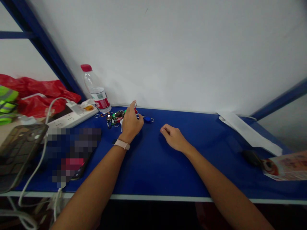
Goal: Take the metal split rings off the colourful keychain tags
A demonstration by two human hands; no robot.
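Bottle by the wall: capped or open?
Capped. The bottle has a red cap on its neck; how tightly it's screwed, I can't tell.

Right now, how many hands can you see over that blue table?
2: the left hand is at the cluster of key rings and clips; the right hand is apart from it, farther right. No other hand shows.

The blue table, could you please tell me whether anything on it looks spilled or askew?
I see no spill. The small keychains lie jumbled by the left hand, overlapping untidily; they are too small to judge for damage.
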